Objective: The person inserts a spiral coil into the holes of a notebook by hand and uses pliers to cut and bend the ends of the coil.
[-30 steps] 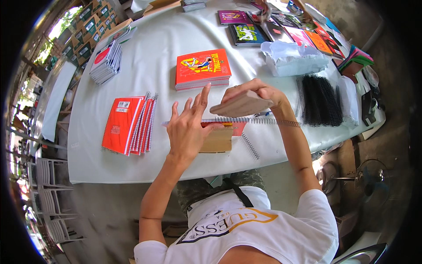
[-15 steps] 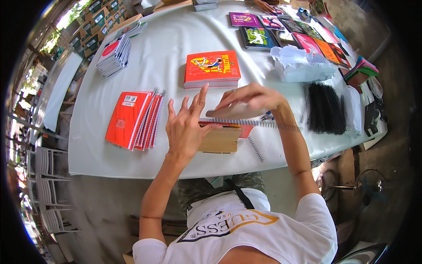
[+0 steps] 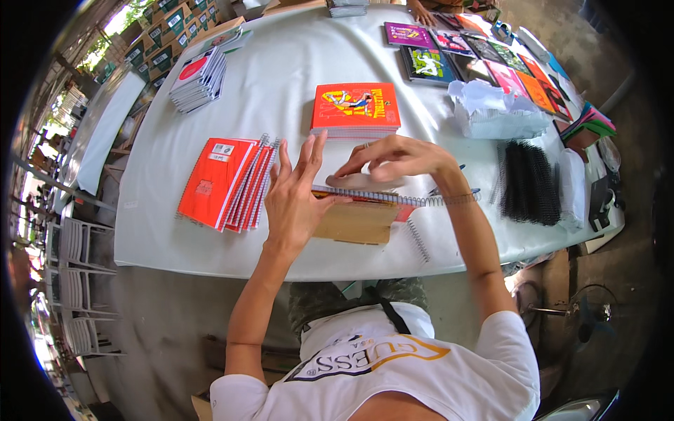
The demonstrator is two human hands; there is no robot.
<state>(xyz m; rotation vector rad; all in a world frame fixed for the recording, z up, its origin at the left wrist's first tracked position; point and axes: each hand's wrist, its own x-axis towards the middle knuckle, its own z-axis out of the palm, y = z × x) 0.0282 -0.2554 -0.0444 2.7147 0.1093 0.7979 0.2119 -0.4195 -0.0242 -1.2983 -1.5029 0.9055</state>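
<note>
My left hand (image 3: 291,203) has its fingers spread upward, its thumb lying along the edge of a notebook with a brown board face (image 3: 354,223). A wire spiral (image 3: 421,201) runs along that notebook's upper edge and sticks out past its right end, beneath my right wrist. Over the spiral, my right hand (image 3: 397,156) is bent around a pale, rounded flat piece (image 3: 366,180); its kind is unclear. Part of a red cover (image 3: 405,212) shows behind the board. To the left lies a fanned stack of red spiral notebooks (image 3: 214,184); straight ahead, a stack of red-orange notebooks (image 3: 355,112).
A loose wire coil (image 3: 418,242) lies near the table's front edge. On the right are a bundle of black spirals (image 3: 530,184), crumpled white wrapping (image 3: 495,112) and colourful covers (image 3: 428,64). Another person's hand (image 3: 421,14) is at the far edge. More notebooks (image 3: 199,81) stand far left.
My right hand and the pale piece have shifted slightly left along the spiral. My left hand's fingers are a little closer together. The whole view has swung slightly.
</note>
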